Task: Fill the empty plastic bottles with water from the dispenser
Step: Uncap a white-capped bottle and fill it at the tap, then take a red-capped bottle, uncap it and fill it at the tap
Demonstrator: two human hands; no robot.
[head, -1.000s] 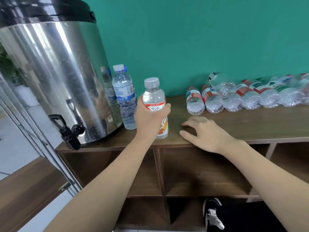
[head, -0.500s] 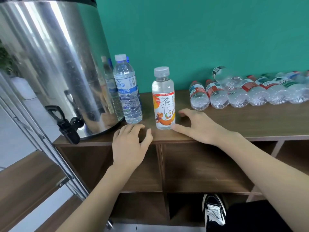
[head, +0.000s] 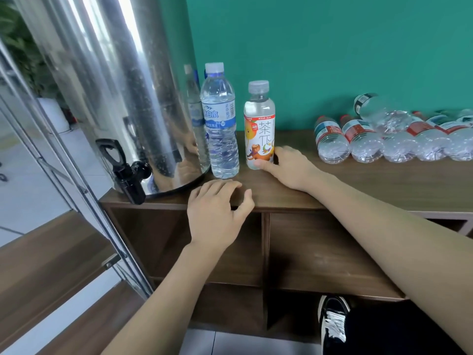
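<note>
Empty bottles (head: pixel 399 139) lie in a row at 2 o'clock on the shelf top (head: pixel 371 180): thin clear plastic, likely light, crushable, slippery; best gripped mid-body at the label. Clear, red-green labels. Two capped bottles stand by the dispenser (head: pixel 107 93). Left hand (head: pixel 217 216) rests flat, fingers relaxed, holding nothing. Right hand (head: pixel 289 166), fingers loose, touches the orange-label bottle (head: pixel 259 124).

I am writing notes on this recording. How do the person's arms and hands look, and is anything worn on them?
Both forearms are bare to the frame's edge: no sleeves show. The left hand and the right hand have no gloves, and no rings, watch or bands are visible. Nails look short and plain. Below, a dark trouser leg and a black shoe with white laces show.
</note>
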